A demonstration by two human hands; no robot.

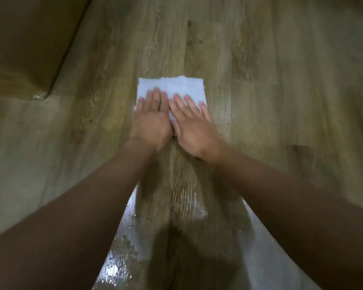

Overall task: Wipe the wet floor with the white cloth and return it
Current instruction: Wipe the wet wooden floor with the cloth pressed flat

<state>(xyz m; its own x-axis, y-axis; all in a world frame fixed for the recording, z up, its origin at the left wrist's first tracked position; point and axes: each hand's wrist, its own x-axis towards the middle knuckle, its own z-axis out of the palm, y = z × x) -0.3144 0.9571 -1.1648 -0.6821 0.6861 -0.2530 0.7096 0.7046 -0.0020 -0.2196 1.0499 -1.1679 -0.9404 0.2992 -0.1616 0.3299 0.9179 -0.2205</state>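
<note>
A white cloth (172, 86) lies flat on the wooden floor (260, 70), folded into a rectangle. My left hand (151, 120) and my right hand (194, 128) press side by side on its near half, fingers straight and pointing away from me. Between my forearms the floor glistens with a wet patch (124, 237); a duller streak of wiped floor (176, 185) runs from it up to the cloth. The near edge of the cloth is hidden under my hands.
A brown cardboard box (23, 45) stands at the upper left, its corner reaching toward the cloth's left side. Bare floorboards stretch beyond the cloth and to the right. My shadow falls on the wet boards at the bottom centre.
</note>
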